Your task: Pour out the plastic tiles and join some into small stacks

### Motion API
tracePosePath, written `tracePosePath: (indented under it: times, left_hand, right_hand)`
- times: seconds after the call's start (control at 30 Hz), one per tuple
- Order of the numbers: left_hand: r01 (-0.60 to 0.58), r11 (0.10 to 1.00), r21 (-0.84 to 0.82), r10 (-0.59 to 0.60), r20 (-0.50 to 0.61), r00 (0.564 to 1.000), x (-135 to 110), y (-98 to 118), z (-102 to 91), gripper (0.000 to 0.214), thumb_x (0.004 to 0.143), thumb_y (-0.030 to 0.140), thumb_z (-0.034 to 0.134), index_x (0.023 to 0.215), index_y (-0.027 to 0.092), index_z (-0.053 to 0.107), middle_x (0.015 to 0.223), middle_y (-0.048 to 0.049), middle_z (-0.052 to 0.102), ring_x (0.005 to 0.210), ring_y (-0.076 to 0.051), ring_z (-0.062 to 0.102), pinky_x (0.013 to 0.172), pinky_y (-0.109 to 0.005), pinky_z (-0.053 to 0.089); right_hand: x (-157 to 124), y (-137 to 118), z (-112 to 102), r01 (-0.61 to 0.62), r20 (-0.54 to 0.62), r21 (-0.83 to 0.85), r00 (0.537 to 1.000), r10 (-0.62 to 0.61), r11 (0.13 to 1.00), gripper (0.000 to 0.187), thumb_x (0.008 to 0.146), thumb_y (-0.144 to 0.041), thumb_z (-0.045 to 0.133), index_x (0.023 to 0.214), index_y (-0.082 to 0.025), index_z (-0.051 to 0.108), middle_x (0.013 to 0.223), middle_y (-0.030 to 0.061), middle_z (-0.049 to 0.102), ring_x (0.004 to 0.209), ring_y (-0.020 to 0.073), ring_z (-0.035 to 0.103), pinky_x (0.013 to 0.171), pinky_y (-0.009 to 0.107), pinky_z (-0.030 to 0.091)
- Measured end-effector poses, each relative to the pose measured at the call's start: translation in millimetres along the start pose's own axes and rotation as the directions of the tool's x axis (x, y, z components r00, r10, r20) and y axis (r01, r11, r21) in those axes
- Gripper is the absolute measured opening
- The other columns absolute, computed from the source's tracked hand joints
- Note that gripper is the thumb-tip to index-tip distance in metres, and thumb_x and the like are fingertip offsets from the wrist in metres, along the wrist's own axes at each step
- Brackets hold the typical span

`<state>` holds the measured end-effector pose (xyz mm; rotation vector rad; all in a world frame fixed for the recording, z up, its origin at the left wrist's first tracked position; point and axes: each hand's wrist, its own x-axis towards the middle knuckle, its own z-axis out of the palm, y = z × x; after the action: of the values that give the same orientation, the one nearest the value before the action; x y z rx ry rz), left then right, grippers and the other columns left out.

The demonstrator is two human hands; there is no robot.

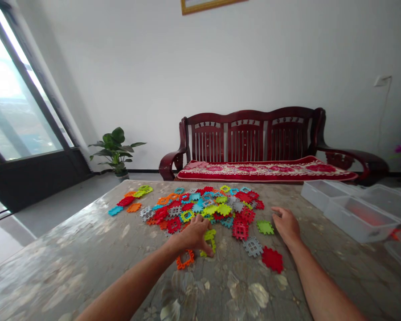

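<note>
Interlocking plastic tiles [194,207] in red, blue, orange, grey and lime lie in a loose heap on the table. My left hand [194,234] reaches over the near side of the heap, its thumb and fingers around a lime frame tile [210,240]. Just below that hand is an orange frame tile [185,259]. My right hand [285,225] rests to the right of the heap with nothing in it, its fingers loosely apart. Nearest to it is a green square tile [265,227]. A grey lattice tile [252,246] and a red tile [272,259] lie closer to me.
Clear plastic boxes [361,220] stand at the table's right side, with something orange-red inside one. A few tiles [126,201] lie apart at the far left. Beyond the patterned table [120,258] are a wooden bench [250,138] and a potted plant [116,149].
</note>
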<state>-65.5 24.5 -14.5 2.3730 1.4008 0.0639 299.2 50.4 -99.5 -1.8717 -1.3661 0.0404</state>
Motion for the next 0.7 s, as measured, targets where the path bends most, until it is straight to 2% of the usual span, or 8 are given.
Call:
tracePosePath:
  times: [0.13, 0.2, 0.27, 0.4, 0.5, 0.6, 0.7]
  left_hand:
    - [0.034, 0.999, 0.022, -0.033, -0.007, 0.999, -5.2, 5.4, -0.2, 0.044, 0.063, 0.038, 0.077, 0.101, 0.023, 0.061, 0.108, -0.0041, 0.062, 0.102, -0.023, 0.057, 0.086, -0.029, 0.045]
    - [0.092, 0.996, 0.007, -0.092, -0.056, 0.994, -7.3, 6.0, 2.4, 0.028, 0.072, 0.029, 0.066, 0.099, 0.023, 0.061, 0.099, -0.0023, 0.066, 0.091, -0.021, 0.061, 0.078, -0.027, 0.045]
    - [0.142, 0.989, -0.033, -0.145, -0.113, 0.983, -7.8, 4.2, 5.9, 0.024, 0.076, 0.024, 0.059, 0.100, 0.023, 0.062, 0.094, -0.0023, 0.069, 0.087, -0.020, 0.063, 0.074, -0.026, 0.044]
    - [0.154, 0.976, -0.152, -0.191, -0.271, 0.943, -1.3, -3.7, 3.6, 0.026, 0.077, 0.025, 0.060, 0.103, 0.020, 0.062, 0.095, -0.0037, 0.070, 0.090, -0.020, 0.065, 0.075, -0.026, 0.045]
    - [0.177, 0.965, -0.191, -0.241, -0.400, 0.884, 11.1, -9.4, -15.3, 0.027, 0.080, 0.026, 0.060, 0.106, 0.020, 0.062, 0.094, -0.0033, 0.070, 0.089, -0.020, 0.066, 0.077, -0.027, 0.046]
    - [0.185, 0.960, -0.210, -0.267, -0.485, 0.833, 27.3, -14.6, -40.6, 0.035, 0.080, 0.023, 0.059, 0.115, 0.020, 0.060, 0.104, -0.0062, 0.069, 0.096, -0.021, 0.065, 0.084, -0.030, 0.047]
    - [0.071, 0.978, -0.197, -0.164, -0.507, 0.846, 37.9, -21.9, -56.6, 0.058, 0.071, 0.019, 0.068, 0.127, 0.019, 0.053, 0.125, -0.0113, 0.061, 0.115, -0.024, 0.058, 0.096, -0.034, 0.045]
  right_hand:
    - [-1.2, -3.8, -2.0, -0.005, 0.004, -0.001, 1.000, 0.005, 1.000, 0.037, 0.074, -0.021, 0.046, 0.099, -0.018, 0.073, 0.105, 0.0098, 0.070, 0.098, 0.0229, 0.064, 0.088, 0.033, 0.048]
    - [-1.5, -4.8, -2.6, 0.003, 0.012, 0.001, 1.000, -0.003, 1.000, 0.038, 0.075, -0.021, 0.045, 0.099, -0.017, 0.073, 0.105, 0.0105, 0.070, 0.097, 0.0233, 0.064, 0.087, 0.034, 0.048]
    - [-1.6, -4.8, -2.5, 0.012, 0.015, 0.008, 1.000, -0.012, 1.000, 0.037, 0.075, -0.021, 0.045, 0.099, -0.017, 0.074, 0.104, 0.0103, 0.071, 0.097, 0.0232, 0.064, 0.087, 0.034, 0.048]
    - [-1.2, -3.8, -0.9, 0.020, 0.022, 0.013, 1.000, -0.020, 1.000, 0.037, 0.074, -0.020, 0.045, 0.097, -0.019, 0.074, 0.102, 0.0089, 0.072, 0.096, 0.0225, 0.065, 0.087, 0.033, 0.049]
    - [-1.2, -4.4, -0.5, 0.011, 0.031, 0.010, 0.999, -0.011, 1.000, 0.036, 0.074, -0.020, 0.046, 0.097, -0.020, 0.074, 0.102, 0.0080, 0.072, 0.096, 0.0219, 0.065, 0.087, 0.032, 0.048]
    - [-1.8, -5.7, -1.6, -0.005, 0.034, 0.004, 0.999, 0.005, 1.000, 0.037, 0.075, -0.020, 0.046, 0.098, -0.020, 0.074, 0.103, 0.0075, 0.072, 0.097, 0.0215, 0.065, 0.088, 0.031, 0.048]
    - [-2.5, -6.0, -2.8, -0.001, 0.034, 0.000, 0.999, 0.001, 1.000, 0.037, 0.076, -0.021, 0.045, 0.098, -0.020, 0.074, 0.104, 0.0078, 0.072, 0.098, 0.0218, 0.065, 0.088, 0.032, 0.048]
